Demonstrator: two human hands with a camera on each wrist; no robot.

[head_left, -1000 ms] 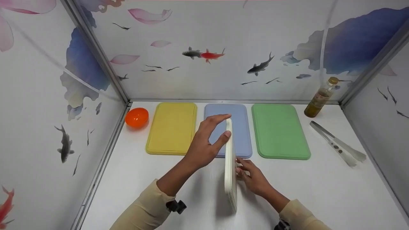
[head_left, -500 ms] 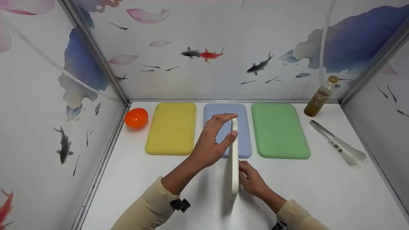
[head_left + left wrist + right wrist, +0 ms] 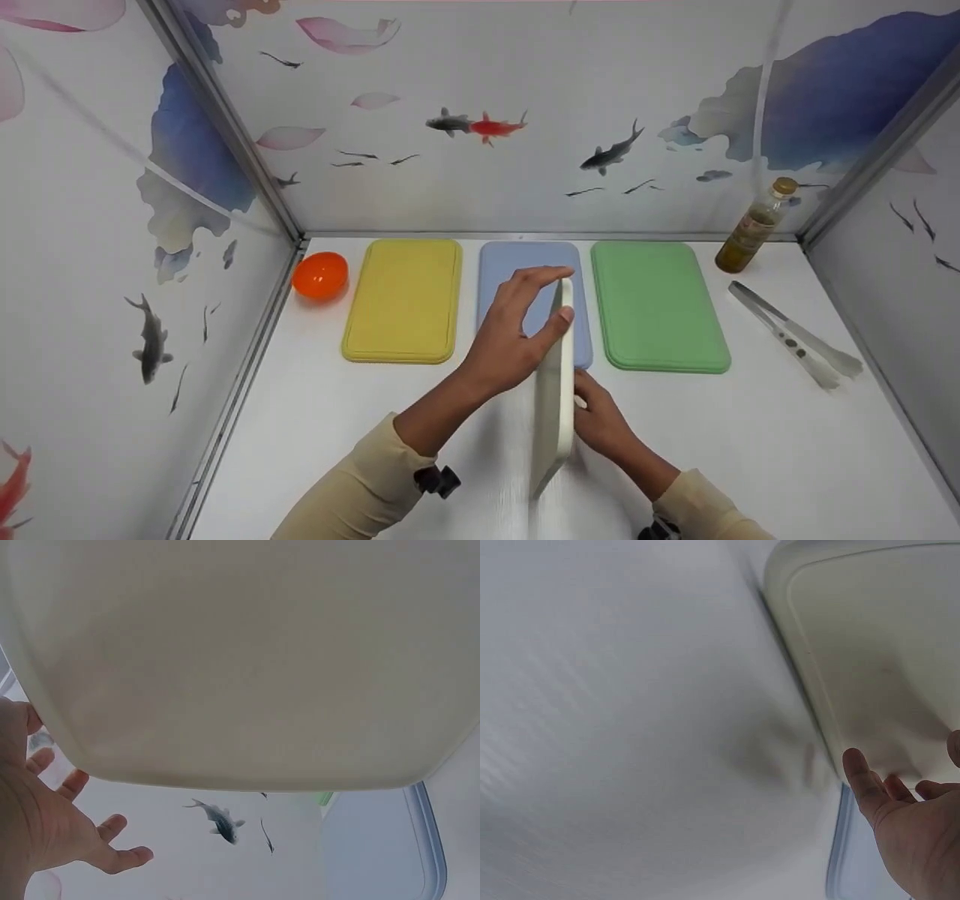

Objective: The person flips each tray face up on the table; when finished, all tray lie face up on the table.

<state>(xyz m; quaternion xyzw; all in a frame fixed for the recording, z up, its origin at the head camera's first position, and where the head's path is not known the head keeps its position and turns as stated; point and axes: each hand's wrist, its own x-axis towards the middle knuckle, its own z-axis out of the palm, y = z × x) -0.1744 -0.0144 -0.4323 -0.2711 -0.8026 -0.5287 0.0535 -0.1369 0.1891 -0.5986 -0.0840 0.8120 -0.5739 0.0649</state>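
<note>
A cream-white cutting board stands upright on its long edge, its narrow side facing me in the head view. My left hand pinches the upper edge, thumb on the near side and fingers reaching over the far corner. In the left wrist view the board's flat face fills most of the picture. On the board's right side, low down, is my right hand. The right wrist view shows its relaxed fingers lying against the board's face near a far corner. The board hides part of these fingertips in the head view.
Yellow, blue and green boards lie in a row at the back of the white table. An orange bowl sits back left. An oil bottle and metal tongs are at the right. Printed panels enclose three sides.
The upright cutting board and my left hand have shifted rightward. The board has turned, so its left face shows instead of its right. The right hand's fingers are now partly behind it.
</note>
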